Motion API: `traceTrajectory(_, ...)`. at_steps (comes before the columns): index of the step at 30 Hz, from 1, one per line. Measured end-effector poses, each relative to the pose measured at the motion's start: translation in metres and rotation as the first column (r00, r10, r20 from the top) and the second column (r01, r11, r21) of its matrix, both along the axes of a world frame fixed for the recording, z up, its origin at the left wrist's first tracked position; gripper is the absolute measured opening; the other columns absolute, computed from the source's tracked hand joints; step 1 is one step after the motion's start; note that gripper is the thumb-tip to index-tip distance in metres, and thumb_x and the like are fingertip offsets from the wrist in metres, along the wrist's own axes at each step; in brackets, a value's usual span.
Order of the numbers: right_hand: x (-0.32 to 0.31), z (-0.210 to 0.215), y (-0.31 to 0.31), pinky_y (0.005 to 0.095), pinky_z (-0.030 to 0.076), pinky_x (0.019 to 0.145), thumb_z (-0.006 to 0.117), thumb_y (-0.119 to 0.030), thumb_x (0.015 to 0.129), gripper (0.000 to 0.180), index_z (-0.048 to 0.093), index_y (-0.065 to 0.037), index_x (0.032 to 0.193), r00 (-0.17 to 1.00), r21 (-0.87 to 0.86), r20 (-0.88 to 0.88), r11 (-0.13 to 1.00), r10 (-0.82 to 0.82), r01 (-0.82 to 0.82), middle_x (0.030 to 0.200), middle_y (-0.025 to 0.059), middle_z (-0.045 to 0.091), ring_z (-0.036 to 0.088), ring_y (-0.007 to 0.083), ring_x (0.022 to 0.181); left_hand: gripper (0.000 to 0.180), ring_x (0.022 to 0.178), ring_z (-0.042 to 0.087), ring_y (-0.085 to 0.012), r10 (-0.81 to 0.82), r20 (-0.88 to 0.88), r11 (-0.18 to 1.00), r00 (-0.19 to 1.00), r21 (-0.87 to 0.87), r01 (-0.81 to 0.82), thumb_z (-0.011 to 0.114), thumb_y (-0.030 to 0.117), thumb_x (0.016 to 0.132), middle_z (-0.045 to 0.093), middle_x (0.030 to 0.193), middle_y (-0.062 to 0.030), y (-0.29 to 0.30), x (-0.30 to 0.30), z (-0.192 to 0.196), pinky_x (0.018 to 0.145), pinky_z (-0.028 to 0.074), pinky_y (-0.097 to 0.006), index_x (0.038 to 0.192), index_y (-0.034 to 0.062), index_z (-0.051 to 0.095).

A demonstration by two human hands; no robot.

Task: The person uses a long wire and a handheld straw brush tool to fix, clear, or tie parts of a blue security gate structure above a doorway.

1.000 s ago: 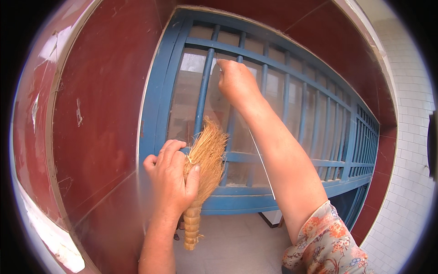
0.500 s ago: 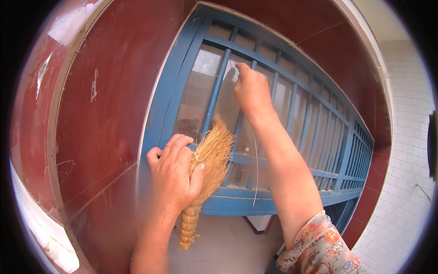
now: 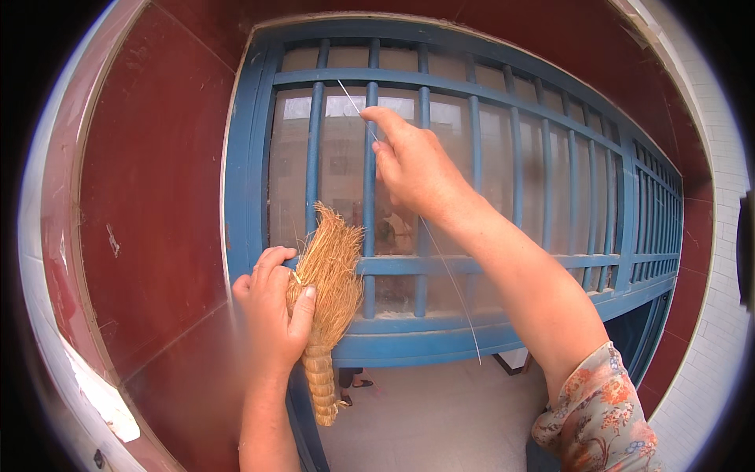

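Note:
My left hand (image 3: 271, 303) is closed round a straw hand broom (image 3: 334, 275), gripping it where the bristles meet the bound handle. The broom stands bristles up, in front of the blue window bars at the left end of the frame. Higher up, my right hand (image 3: 405, 161) pinches a thin pale wire or cord (image 3: 454, 275) between thumb and fingers. One short end of it points up past my fingertips toward the top rail; the longer end hangs below my forearm, partly hidden by it.
A blue barred window (image 3: 503, 265) with dusty panes spans the view. Dark red tiled wall (image 3: 165, 197) flanks it on the left. Under the sill lies pale floor (image 3: 425, 417), where a person's feet (image 3: 354, 384) show. White brick wall (image 3: 700, 425) stands at far right.
The view has turned, so the window sits further left and more level. My right hand has drawn down from the top rail, and the wire now slants. The broom stays in my left hand.

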State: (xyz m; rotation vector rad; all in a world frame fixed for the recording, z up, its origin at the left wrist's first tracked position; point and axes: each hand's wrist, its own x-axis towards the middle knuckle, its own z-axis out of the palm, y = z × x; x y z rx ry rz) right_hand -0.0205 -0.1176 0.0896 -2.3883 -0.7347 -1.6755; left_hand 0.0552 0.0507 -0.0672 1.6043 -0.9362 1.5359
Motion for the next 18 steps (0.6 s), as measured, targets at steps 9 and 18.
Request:
traceTrajectory(9, 0.009, -0.039, -0.054, 0.0302, 0.045, 0.05, 0.045, -0.005, 0.089, 0.019, 0.056, -0.001, 0.104, 0.93, 0.099, -0.068, 0.93, 0.362, -0.355, 0.064, 0.0085, 0.055, 0.056, 0.015, 0.05, 0.022, 0.097, 0.047, -0.03, -0.074, -0.245, 0.996, 0.967, 0.024, 0.082, 0.055, 0.02, 0.08, 0.052, 0.115, -0.0105, 0.002, -0.01, 0.01, 0.086, 0.034, -0.039, 0.09, 0.0005, 0.052)
traceTrajectory(18, 0.026, -0.055, -0.062, 0.0433, 0.047, 0.068, 0.051, -0.009, 0.084, 0.015, 0.06, -0.003, 0.094, 0.818, 0.139, 0.133, 0.807, 0.559, -0.574, 0.083, 0.0181, 0.063, 0.06, 0.0371, 0.078, 0.041, 0.109, 0.052, -0.023, -0.869, -0.47, 0.388, 0.157, -0.448, 0.805, 0.049, 0.017, 0.084, 0.055, 0.114, -0.0109, -0.042, -0.077, 0.023, 0.09, 0.045, -0.036, 0.12, -0.0035, 0.046)
